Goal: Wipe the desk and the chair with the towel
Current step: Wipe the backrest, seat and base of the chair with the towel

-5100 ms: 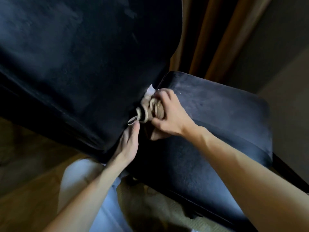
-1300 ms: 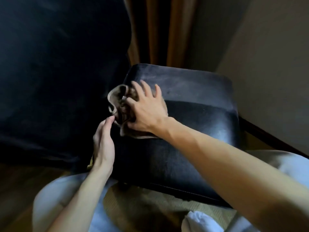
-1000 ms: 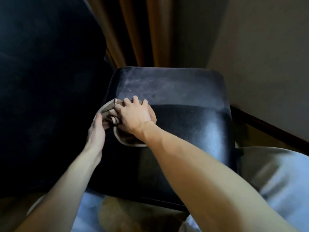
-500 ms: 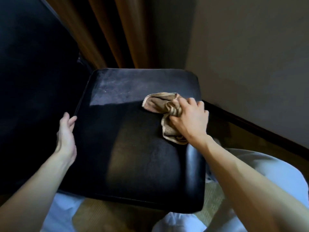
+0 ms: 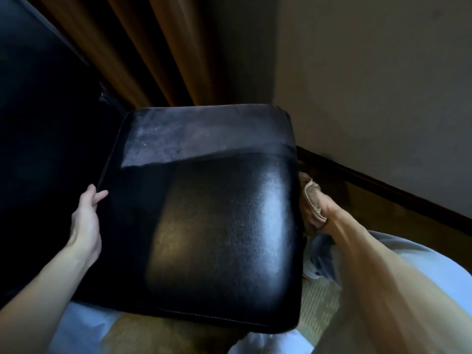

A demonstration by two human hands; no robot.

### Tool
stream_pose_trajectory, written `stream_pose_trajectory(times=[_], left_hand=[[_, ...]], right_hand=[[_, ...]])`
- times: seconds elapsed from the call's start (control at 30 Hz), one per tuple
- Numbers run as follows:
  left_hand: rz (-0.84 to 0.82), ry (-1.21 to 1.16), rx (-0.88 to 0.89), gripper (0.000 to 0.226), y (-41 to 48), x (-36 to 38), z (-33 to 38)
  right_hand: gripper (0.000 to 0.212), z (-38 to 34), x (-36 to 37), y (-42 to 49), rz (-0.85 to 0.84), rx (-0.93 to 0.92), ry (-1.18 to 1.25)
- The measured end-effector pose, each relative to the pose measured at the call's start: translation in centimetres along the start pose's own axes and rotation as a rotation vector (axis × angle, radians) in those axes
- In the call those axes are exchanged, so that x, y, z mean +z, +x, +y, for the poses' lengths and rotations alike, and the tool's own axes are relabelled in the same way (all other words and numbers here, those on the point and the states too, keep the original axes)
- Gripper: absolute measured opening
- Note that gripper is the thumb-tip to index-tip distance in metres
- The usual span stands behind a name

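Trousers (image 5: 434,277), pale, sit nearest the camera: we see one leg lower left and the other lower right, with tan woven floor (image 5: 319,300) showing between them. Both forearms reach in from the bottom corners, well apart.

Next we mark the chair seat (image 5: 217,226), black, padded and glossy, filling the middle. The left hand (image 5: 88,215) lies against the seat's left edge with fingers fairly straight and pointing away from the camera. Its thumb tip is just over the seam, and it holds nothing.

The right hand (image 5: 329,213) is blurred at the seat's right side, fingers curled tight round the towel (image 5: 310,200). The towel is tan and bunched, down beside the right side face of the seat, below the top face. Its inner part is hidden by the seat edge, so we cannot tell how much of it presses on the seat. The hands are on opposite sides of the seat.

Farther back, the near part of the seat shines, while a strip along its far edge looks dull and greyish. To the left we note the dark chair back (image 5: 38,123). A brown curtain (image 5: 153,60) hangs behind the seat. Right of it is a plain wall (image 5: 370,85) with a dark skirting board (image 5: 383,185) at its foot.
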State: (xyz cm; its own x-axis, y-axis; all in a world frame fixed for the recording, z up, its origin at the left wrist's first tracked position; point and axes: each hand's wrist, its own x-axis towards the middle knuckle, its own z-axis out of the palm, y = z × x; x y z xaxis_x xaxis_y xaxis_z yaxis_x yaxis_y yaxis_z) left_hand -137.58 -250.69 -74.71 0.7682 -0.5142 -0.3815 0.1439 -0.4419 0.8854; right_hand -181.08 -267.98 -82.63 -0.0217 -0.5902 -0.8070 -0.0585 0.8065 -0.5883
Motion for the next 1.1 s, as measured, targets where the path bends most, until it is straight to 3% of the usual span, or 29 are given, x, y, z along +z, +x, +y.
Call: stream_pose_trajectory(times=[0.1,0.2,0.27,0.37,0.47,0.57,0.63,0.73,0.8,0.9,1.0,1.1], left_hand=[[0.025,0.045,-0.014,0.068,0.0,0.2,-0.3],[0.060,0.085,-0.007,0.061,-0.1,0.4,-0.4],[0.062,0.120,-0.007,0.069,0.1,0.4,-0.3],[0.069,0.156,0.026,0.078,0.1,0.5,-0.5],[0.069,0.189,0.091,0.074,-0.4,1.2,-0.9],[0.069,0.211,0.097,0.079,-0.8,1.7,-1.1],[0.073,0.223,0.082,0.069,-1.0,1.8,-1.0],[0.076,0.092,0.084,0.055,-1.2,0.9,-0.5],[0.100,0.017,0.101,0.040,-1.6,0.0,0.1],[0.128,-0.006,0.151,0.038,-1.2,-1.3,0.5],[0.143,0.024,0.143,0.043,-0.5,-1.8,1.1],[0.119,0.073,0.154,0.045,0.4,-1.4,2.0]], right_hand=[[0.027,-0.2,0.1,-0.1,-0.002,0.007,0.045],[0.010,-1.8,0.9,-1.4,0.108,-0.109,0.012],[0.014,-2.9,1.4,-1.7,0.171,-0.180,-0.023],[0.048,-4.5,2.2,-2.7,0.258,-0.269,-0.270],[0.039,-5.5,3.7,-6.1,0.319,-0.378,-0.590],[0.049,-5.7,6.3,-9.6,0.353,-0.533,-0.861],[0.054,-5.4,9.0,-11.6,0.294,-0.672,-0.988],[0.041,-5.4,15.6,-15.0,0.120,-0.898,-1.028],[0.050,-5.3,20.7,-16.7,0.052,-1.115,-1.047],[0.070,-5.8,28.6,-17.6,0.026,-1.362,-1.252],[0.072,-6.1,35.6,-16.2,0.041,-1.431,-1.544],[0.072,-5.1,39.3,-13.2,-0.112,-1.360,-1.669]])
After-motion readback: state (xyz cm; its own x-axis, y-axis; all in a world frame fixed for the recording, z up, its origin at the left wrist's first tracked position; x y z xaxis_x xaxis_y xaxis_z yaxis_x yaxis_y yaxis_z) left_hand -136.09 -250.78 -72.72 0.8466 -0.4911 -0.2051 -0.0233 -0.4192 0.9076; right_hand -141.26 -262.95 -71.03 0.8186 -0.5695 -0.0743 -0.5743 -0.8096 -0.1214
